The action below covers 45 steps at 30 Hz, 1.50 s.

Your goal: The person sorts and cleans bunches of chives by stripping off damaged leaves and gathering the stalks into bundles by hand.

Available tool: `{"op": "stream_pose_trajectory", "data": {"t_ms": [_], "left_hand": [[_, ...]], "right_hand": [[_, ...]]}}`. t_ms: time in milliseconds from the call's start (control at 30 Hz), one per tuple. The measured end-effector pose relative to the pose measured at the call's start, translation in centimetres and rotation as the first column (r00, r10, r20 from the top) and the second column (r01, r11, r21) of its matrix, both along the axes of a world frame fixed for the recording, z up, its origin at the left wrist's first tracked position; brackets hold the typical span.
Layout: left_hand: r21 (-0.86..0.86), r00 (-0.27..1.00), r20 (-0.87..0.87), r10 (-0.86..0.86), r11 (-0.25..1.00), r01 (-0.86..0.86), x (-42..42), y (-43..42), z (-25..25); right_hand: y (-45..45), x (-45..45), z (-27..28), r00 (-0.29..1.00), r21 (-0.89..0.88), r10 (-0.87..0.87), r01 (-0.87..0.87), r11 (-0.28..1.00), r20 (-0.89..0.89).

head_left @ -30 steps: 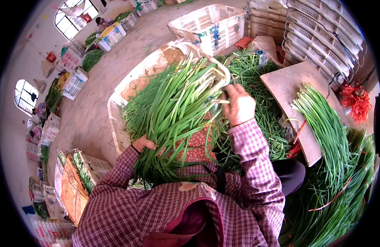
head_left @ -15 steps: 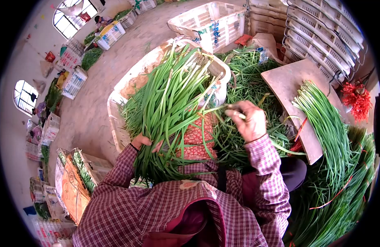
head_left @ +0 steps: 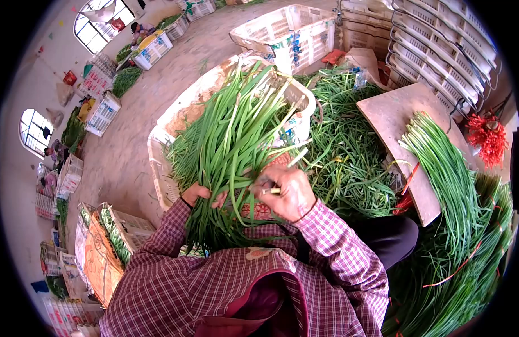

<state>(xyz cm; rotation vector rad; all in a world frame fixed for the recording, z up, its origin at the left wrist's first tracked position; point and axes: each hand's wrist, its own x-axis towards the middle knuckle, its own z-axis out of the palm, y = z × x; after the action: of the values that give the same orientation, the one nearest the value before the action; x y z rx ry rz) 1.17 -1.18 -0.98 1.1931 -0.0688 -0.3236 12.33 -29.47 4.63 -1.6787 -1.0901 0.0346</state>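
Note:
My left hand (head_left: pixel 198 194) is closed around the lower part of a big loose bunch of garlic chives (head_left: pixel 225 135). Their pale stem ends point up and to the right, and the leaves hang over my lap. At the bunch's right side, my right hand (head_left: pixel 290 194) pinches a pale chive stalk (head_left: pixel 275 191); only its short end shows, and the fingertips are partly hidden. Under the bunch stands a white plastic crate (head_left: pixel 158 163) with soil stains inside. A red patterned cloth (head_left: pixel 261 212) shows between my hands.
Loose green leaves (head_left: pixel 349 163) lie in a heap to the right. Neat chives (head_left: pixel 439 163) rest across a board (head_left: pixel 391 112), with red ties (head_left: pixel 487 137) beyond. Stacked crates (head_left: pixel 439 50) stand behind, another crate (head_left: pixel 293 42) at the back. People work along the left wall.
My right hand has moved left and slightly down, from above the leaf heap to the bunch's right side. A long stalk that trailed from it no longer shows there. My left hand stays on the bunch.

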Motion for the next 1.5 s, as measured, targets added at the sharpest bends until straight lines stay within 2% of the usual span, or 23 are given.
{"op": "stream_pose_trajectory", "data": {"t_ms": [100,167,233,267,300,333,367,433,500,533,567,633,767,833,967,1000,1033,1100,1167,1300,1400,1433,1500], "left_hand": [[0.028,0.994,-0.104,0.035,0.999,-0.032,0.4,-1.0,1.3],[-0.004,0.99,-0.01,0.144,0.99,-0.144,0.4,-1.2,-0.2],[-0.002,0.994,-0.073,0.075,0.997,-0.076,0.1,-0.3,-0.1],[0.083,0.992,-0.092,0.082,0.994,-0.074,-0.3,0.9,-1.0],[0.083,0.992,-0.092,0.081,0.994,-0.074,-0.4,1.4,-1.2],[0.051,0.995,-0.086,0.049,0.998,-0.045,-0.5,1.7,-1.4],[0.019,0.997,-0.079,0.017,1.0,-0.015,-0.5,1.9,-1.7],[-0.015,0.997,-0.073,0.008,1.0,-0.009,-0.5,1.8,-1.7],[-0.09,0.999,-0.033,-0.043,0.995,0.04,-0.2,1.3,-0.9],[-0.112,0.999,-0.047,-0.024,0.994,0.018,-0.3,1.2,-0.8],[-0.11,0.999,-0.046,-0.026,0.994,0.021,-0.2,1.3,-0.8],[-0.106,0.992,-0.016,-0.122,0.987,0.12,0.0,1.7,-1.0],[-0.1,0.982,-0.007,-0.187,0.978,0.186,0.5,1.7,-0.4],[-0.12,0.987,-0.003,-0.162,0.98,0.16,0.0,1.6,-0.1],[-0.117,0.989,-0.062,-0.133,0.985,0.125,-1.0,3.7,-1.3],[-0.187,0.986,-0.106,-0.127,0.977,0.106,-1.1,3.2,-0.7],[-0.18,0.986,-0.107,-0.126,0.978,0.106,-1.1,3.1,-0.3],[-0.148,0.985,-0.109,-0.132,0.982,0.115,-1.1,3.4,-0.2],[-0.121,0.984,-0.112,-0.138,0.985,0.124,-1.1,3.7,-0.3],[-0.045,0.984,-0.11,-0.138,0.99,0.134,-1.4,4.3,-0.8],[0.0,0.984,-0.111,-0.136,0.991,0.137,-1.3,4.7,-1.0],[0.019,0.985,-0.11,-0.13,0.991,0.133,-1.4,4.9,-1.1],[0.062,0.989,-0.095,-0.113,0.991,0.119,-1.6,5.3,-1.3]], "right_hand": [[-0.2,-2.0,2.3,0.949,0.222,0.296,-0.267,0.938,-0.11],[-1.2,-2.3,4.4,0.871,0.254,0.403,-0.338,0.906,-0.281],[-3.6,-1.1,6.6,0.771,0.168,0.362,-0.324,0.931,-0.524],[-5.1,-0.1,7.5,0.812,0.218,0.35,-0.277,0.936,-0.468],[-5.6,0.6,6.3,0.758,0.552,0.48,-0.192,0.812,-0.442],[-7.2,2.2,6.8,0.851,0.486,0.401,-0.207,0.849,-0.339],[-8.7,2.4,7.5,0.831,0.466,0.3,-0.055,0.883,-0.469],[-10.3,5.3,5.2,0.897,0.119,-0.047,0.11,0.987,-0.439],[-10.0,7.4,0.3,0.916,-0.138,-0.29,0.26,0.956,-0.278],[-9.2,7.6,-1.7,0.92,-0.165,-0.341,0.313,0.935,-0.194],[-8.3,7.6,-3.3,0.915,-0.186,-0.388,0.364,0.912,-0.109],[-5.8,7.3,-5.7,0.909,-0.273,-0.343,0.277,0.921,-0.236],[-3.2,6.7,-6.2,0.786,-0.003,-0.042,0.052,0.999,-0.616],[-4.5,7.5,-5.8,0.893,-0.002,-0.197,0.215,0.977,-0.404],[-8.7,10.6,-5.9,0.754,-0.189,-0.553,0.522,0.832,-0.354],[-9.5,11.4,-5.6,0.787,-0.315,-0.576,0.501,0.806,-0.222],[-9.3,11.7,-5.8,0.783,-0.313,-0.581,0.507,0.803,-0.224],[-8.3,11.7,-6.0,0.883,-0.187,-0.427,0.394,0.9,-0.196],[-6.6,10.6,-1.9,0.825,-0.083,-0.139,0.111,0.99,-0.548],[-2.3,12.1,-3.5,0.743,0.367,0.372,-0.182,0.912,-0.556],[-1.7,12.5,-4.9,0.66,0.253,0.351,-0.244,0.936,-0.664],[-3.4,11.7,-2.2,0.59,0.063,0.215,-0.268,0.961,-0.778],[-4.4,12.2,-3.2,0.812,0.173,0.198,-0.121,0.977,-0.549]]}}
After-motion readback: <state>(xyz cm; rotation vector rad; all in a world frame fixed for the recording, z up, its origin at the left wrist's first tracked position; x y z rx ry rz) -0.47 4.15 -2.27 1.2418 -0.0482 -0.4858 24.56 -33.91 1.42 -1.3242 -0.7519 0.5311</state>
